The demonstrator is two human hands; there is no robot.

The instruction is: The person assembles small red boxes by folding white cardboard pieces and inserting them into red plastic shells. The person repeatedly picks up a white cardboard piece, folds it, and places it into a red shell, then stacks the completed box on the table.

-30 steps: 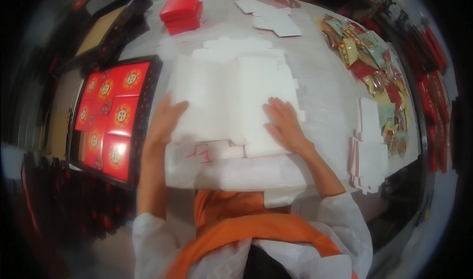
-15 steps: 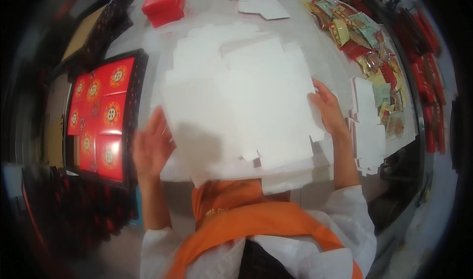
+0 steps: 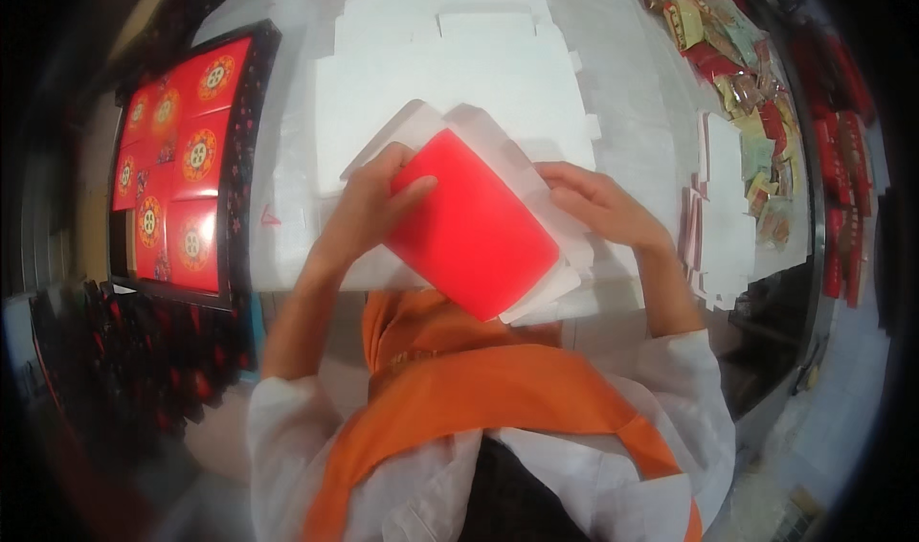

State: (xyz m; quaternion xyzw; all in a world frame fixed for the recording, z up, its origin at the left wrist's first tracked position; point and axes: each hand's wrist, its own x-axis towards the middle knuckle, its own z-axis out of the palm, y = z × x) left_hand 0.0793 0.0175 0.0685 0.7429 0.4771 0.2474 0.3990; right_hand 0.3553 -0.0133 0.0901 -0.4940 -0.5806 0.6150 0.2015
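A partly folded cardboard box blank (image 3: 474,226) is held tilted above the near edge of the table. Its smooth red outer panel faces up, and pale flaps stick out at the far end and along the right side. My left hand (image 3: 369,202) is closed on its left corner, thumb lying over the red panel. On the opposite side, my right hand (image 3: 608,207) pinches a pale flap, though its thumb is largely hidden. Just beyond, flat white box blanks (image 3: 450,63) overlap on the table.
To the left stands a black-rimmed case (image 3: 239,149) filled with red patterned boxes (image 3: 199,154). Several small wrapped packets (image 3: 751,111) are heaped at the right. Beside them lie more white blanks (image 3: 725,216). Red packages (image 3: 847,188) line the far right.
My hands have come from the sides of the white blanks to a red-faced blank, now lifted and partly folded. The view has shifted, and the far red boxes are mostly out of it.
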